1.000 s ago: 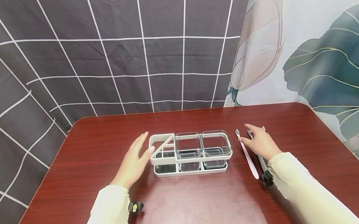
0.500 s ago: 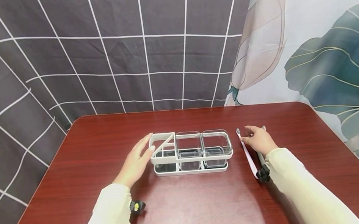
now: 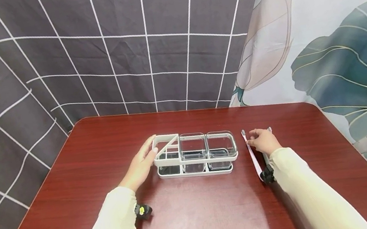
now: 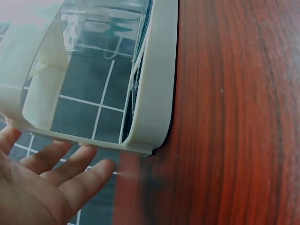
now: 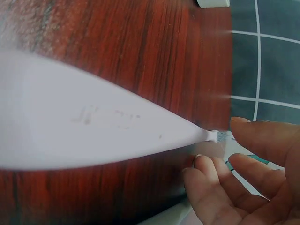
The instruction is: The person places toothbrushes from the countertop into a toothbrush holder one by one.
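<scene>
1. My left hand (image 3: 140, 164): fingers straight and loosely apart, laid flat against the left end of the white rack (image 3: 195, 159). It holds nothing; I judge it rests there to steady the rack against sliding. The left wrist view shows the fingertips (image 4: 75, 161) just at the rack's corner.

2. White rack: sits mid-table on the red-brown table (image 3: 197, 214), long side toward me. Three compartments: the left one is open with a diagonal divider, and the middle and right ones each hold a clear square cup (image 3: 193, 146).

3. My right hand (image 3: 262, 141): palm down, fingers bent over the neck of the toothbrush (image 3: 253, 156) near its head. I cannot tell from the head view whether the fingers have closed on it; the right wrist view shows the fingers (image 5: 262, 140) curled but apart, the handle running beneath them.

4. Toothbrush: pale, lying flat on the table just right of the rack and apart from it, bristle end away from me, handle toward me.

5. A second, darker slim item lies under my right hand, mostly hidden; I cannot identify it.

6. Backdrop: dark grid-pattern cloth (image 3: 90, 53) behind, leaf-print curtain (image 3: 336, 50) at right.
</scene>
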A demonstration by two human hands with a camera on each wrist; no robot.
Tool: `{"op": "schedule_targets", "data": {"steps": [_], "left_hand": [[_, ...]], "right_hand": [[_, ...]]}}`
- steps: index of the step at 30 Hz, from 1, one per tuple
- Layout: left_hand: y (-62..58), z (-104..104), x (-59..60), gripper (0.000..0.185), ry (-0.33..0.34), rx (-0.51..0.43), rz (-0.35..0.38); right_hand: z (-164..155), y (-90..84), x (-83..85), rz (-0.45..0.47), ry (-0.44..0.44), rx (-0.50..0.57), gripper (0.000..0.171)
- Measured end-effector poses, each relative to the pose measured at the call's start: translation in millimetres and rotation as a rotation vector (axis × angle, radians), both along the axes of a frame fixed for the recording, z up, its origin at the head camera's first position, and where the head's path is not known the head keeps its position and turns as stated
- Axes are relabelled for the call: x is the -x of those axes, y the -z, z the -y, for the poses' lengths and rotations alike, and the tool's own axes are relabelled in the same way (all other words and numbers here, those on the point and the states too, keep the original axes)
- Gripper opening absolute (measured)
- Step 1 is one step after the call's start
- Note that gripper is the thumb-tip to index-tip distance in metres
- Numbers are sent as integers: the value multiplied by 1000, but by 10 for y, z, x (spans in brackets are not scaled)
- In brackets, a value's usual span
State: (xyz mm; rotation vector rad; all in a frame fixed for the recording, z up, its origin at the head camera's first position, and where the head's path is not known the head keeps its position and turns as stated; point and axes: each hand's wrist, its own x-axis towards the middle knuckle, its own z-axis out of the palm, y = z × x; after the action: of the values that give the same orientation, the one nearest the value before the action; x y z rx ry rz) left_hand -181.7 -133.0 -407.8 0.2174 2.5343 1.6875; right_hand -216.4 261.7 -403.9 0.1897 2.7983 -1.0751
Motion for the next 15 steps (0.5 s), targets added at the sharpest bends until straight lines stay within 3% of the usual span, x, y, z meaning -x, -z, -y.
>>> {"op": "schedule_targets", "data": {"steps": [6, 15], "left_hand": [[1, -23, -3, 52, -10, -86, 43], [6, -8, -3, 52, 16, -83, 48]], "right_hand": [[0, 9, 39, 56, -1, 86, 42], [-4, 81, 104, 88, 18, 116, 40]]}}
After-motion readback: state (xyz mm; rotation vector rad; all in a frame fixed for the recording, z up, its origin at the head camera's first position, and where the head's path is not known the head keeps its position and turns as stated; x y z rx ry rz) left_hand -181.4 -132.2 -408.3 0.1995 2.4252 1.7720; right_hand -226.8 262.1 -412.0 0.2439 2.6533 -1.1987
